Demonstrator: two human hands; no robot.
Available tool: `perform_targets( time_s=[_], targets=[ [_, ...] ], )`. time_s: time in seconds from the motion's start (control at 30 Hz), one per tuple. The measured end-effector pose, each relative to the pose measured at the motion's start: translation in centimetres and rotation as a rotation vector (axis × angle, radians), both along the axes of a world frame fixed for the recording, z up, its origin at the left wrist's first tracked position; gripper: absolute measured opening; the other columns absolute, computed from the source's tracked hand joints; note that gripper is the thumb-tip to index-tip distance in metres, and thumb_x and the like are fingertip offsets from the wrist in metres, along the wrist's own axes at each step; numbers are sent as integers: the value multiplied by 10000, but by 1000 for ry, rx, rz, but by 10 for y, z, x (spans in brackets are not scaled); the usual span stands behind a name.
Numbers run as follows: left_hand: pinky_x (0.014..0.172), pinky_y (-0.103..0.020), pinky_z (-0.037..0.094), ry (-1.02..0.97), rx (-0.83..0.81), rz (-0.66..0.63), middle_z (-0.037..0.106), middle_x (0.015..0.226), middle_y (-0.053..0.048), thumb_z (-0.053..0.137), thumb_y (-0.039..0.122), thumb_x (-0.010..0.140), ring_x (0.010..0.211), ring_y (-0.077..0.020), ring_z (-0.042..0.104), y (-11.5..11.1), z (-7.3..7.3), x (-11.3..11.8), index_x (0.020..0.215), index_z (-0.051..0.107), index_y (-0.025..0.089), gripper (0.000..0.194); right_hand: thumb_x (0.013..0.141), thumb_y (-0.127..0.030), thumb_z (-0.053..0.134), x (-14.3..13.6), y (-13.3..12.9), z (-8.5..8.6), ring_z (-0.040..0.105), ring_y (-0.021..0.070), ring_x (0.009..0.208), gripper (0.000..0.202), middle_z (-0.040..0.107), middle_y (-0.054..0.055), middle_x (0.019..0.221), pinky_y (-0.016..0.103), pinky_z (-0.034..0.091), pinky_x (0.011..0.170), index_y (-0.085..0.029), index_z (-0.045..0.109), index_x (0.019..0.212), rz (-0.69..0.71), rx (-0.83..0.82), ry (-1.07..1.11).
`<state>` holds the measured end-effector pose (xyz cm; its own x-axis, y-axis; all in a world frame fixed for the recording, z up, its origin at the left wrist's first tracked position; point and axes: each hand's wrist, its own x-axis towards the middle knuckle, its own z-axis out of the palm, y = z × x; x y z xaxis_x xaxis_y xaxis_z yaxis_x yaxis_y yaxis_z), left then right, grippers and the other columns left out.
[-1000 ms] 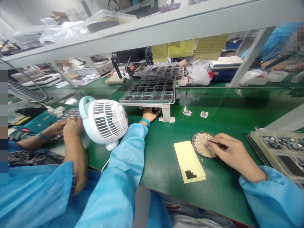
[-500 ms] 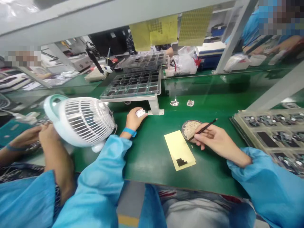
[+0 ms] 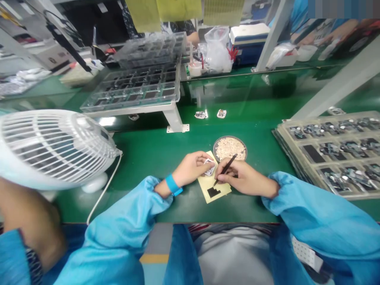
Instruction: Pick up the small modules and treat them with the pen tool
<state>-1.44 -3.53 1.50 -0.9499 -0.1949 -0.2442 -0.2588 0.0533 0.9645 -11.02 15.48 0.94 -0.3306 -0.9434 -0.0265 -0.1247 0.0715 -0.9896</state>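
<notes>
My left hand [image 3: 193, 168] is closed around a small white part [image 3: 209, 168], held over the upper part of a yellow sheet [image 3: 208, 184]. In my right hand [image 3: 237, 176] is a pair of dark tweezers [image 3: 228, 165], gripped like a pen. Their tip points down at a black stepped patch [image 3: 213, 192] on the lower end of the sheet; whether it touches, I cannot tell. Just beyond my right hand lies a round dish [image 3: 245, 145] filled with small pale pieces. My fingers partly cover the sheet.
A white fan [image 3: 53, 150] stands at the left, its cable running to the bench edge. Clear trays [image 3: 133, 89] sit on a white stand behind. Trays of electronic parts [image 3: 335, 152] are stacked at the right. Two small white parts lie farther back. A co-worker's arm [image 3: 28, 217] is at lower left.
My left hand has brought the white part from near the stand to the yellow sheet. My right hand has moved the tweezers from the dish to the black patch. The view has shifted.
</notes>
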Motion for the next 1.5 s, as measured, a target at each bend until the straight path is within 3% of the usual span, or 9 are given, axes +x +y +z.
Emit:
perform_targets(
  time_s=[0.17, 0.27, 0.37, 0.5, 0.73, 1.13, 1.5],
  targets=[
    [443, -169, 447, 48, 47, 88, 684, 716, -6, 748, 396, 791, 565, -105, 624, 4, -12, 8, 936, 598, 169, 308, 924, -301, 619, 0, 0, 2, 695, 145, 810, 122, 689, 41, 919, 262, 581, 701, -186, 618, 963, 13, -27, 86],
    [479, -166, 462, 60, 64, 89, 691, 707, -9, 749, 351, 797, 585, -107, 649, 4, -12, 7, 934, 599, 161, 278, 924, -279, 623, 1, 2, 10, 703, 145, 782, 98, 685, 41, 888, 266, 596, 690, -181, 623, 931, -9, -86, 79],
    [556, -187, 512, 61, 91, 100, 710, 730, -20, 746, 309, 802, 631, -122, 686, 5, -11, 6, 957, 596, 156, 264, 908, -237, 650, 0, 6, 16, 716, 161, 776, 60, 698, 49, 896, 297, 615, 693, -189, 618, 921, -139, -245, 86],
    [581, -201, 535, 43, 88, 120, 722, 753, -26, 740, 259, 802, 644, -128, 698, 6, -10, 6, 980, 601, 156, 248, 847, -163, 713, -5, 8, 18, 724, 204, 898, 125, 736, 63, 957, 351, 624, 771, -207, 632, 932, -356, -385, 296],
    [544, -192, 531, 49, 85, 134, 711, 728, -9, 710, 219, 813, 619, -124, 692, 6, -11, 6, 961, 604, 165, 190, 864, -165, 698, -9, 4, 12, 724, 200, 942, 99, 756, 58, 1001, 362, 615, 834, -217, 654, 936, -311, -353, 545],
    [518, -189, 515, 61, 77, 144, 715, 736, -15, 715, 254, 808, 618, -125, 684, 8, -13, 6, 958, 612, 173, 200, 867, -164, 694, -8, 3, 12, 726, 204, 929, 93, 759, 48, 988, 362, 609, 817, -229, 646, 914, -323, -346, 569],
    [416, -161, 419, 55, 65, 152, 707, 744, -16, 707, 298, 811, 569, -113, 648, 7, -15, 7, 975, 601, 177, 230, 874, -171, 682, -9, 3, 11, 724, 206, 936, 72, 755, 53, 994, 361, 609, 819, -224, 644, 903, -290, -333, 615]
  ],
)
